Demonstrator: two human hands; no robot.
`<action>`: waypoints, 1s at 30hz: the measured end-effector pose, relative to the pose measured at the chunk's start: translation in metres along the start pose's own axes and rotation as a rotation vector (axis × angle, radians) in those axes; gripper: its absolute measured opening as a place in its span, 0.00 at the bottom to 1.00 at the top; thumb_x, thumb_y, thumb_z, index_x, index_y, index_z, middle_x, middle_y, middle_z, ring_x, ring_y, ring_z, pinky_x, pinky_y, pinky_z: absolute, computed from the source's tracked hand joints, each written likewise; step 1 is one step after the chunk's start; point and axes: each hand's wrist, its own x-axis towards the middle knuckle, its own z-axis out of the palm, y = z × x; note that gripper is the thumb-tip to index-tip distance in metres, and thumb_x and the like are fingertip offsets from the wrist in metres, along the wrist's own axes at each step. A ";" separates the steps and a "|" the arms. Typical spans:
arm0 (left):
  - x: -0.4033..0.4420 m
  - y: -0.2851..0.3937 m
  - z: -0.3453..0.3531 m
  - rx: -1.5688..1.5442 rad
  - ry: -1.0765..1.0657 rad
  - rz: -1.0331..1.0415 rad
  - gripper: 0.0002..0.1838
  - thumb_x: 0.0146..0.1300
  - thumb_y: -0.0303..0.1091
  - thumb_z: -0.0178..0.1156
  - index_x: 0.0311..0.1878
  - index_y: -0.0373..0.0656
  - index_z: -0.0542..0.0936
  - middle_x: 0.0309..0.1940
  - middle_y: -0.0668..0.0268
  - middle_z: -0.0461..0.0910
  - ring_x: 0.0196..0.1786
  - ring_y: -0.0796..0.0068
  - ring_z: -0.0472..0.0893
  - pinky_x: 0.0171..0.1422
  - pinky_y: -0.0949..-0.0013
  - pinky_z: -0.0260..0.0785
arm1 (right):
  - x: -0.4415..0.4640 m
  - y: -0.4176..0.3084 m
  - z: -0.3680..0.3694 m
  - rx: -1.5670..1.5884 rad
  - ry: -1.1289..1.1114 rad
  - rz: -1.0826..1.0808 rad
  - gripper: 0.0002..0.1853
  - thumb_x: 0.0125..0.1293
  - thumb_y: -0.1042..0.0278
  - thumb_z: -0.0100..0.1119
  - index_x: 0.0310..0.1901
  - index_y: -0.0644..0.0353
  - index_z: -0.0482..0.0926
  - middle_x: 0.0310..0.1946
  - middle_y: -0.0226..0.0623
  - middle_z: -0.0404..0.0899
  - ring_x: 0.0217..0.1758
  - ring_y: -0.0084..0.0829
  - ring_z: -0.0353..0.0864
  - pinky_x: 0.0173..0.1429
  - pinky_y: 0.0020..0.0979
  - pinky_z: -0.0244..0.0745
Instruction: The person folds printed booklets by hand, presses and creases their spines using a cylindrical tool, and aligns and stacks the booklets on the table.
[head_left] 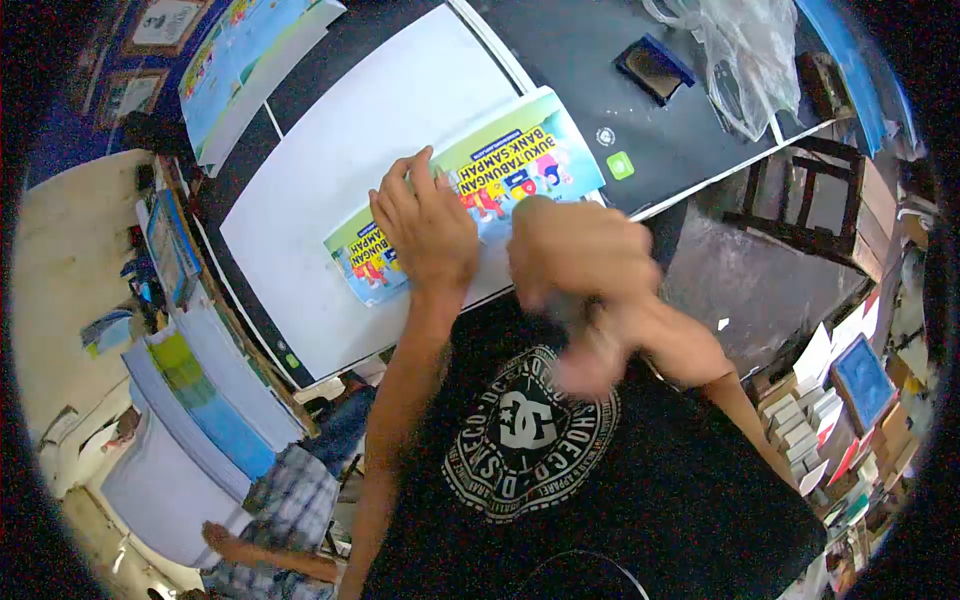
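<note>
One left hand [428, 228] presses, fingers apart, on the printed cover [530, 165]; slack pressure could let the blurred right hand [592, 250], grip I can't tell, skew it.

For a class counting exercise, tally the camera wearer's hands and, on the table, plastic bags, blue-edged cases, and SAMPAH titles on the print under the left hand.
Left hand and right hand: 2
Plastic bag: 1
Blue-edged case: 1
SAMPAH titles, one partly covered: 2
Total: 6
</note>
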 end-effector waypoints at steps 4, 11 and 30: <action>-0.002 -0.004 0.002 0.025 0.017 -0.003 0.21 0.69 0.37 0.57 0.62 0.43 0.74 0.58 0.55 0.70 0.66 0.53 0.67 0.75 0.43 0.52 | -0.009 0.035 0.007 -0.052 -0.035 0.108 0.11 0.51 0.66 0.65 0.20 0.62 0.75 0.19 0.40 0.76 0.21 0.39 0.78 0.28 0.32 0.72; 0.049 -0.055 -0.080 -0.104 -0.321 0.254 0.33 0.56 0.45 0.73 0.63 0.44 0.74 0.61 0.51 0.71 0.65 0.49 0.69 0.69 0.49 0.61 | -0.008 0.023 0.015 -0.138 -0.025 0.286 0.14 0.58 0.66 0.55 0.20 0.68 0.72 0.18 0.42 0.75 0.22 0.34 0.77 0.31 0.31 0.73; 0.086 -0.100 -0.046 -0.210 -0.621 0.333 0.32 0.43 0.61 0.76 0.37 0.39 0.83 0.35 0.54 0.83 0.42 0.53 0.81 0.49 0.57 0.73 | -0.003 0.010 0.066 -0.150 -0.188 0.172 0.15 0.61 0.60 0.58 0.25 0.63 0.76 0.21 0.41 0.77 0.25 0.35 0.79 0.34 0.37 0.75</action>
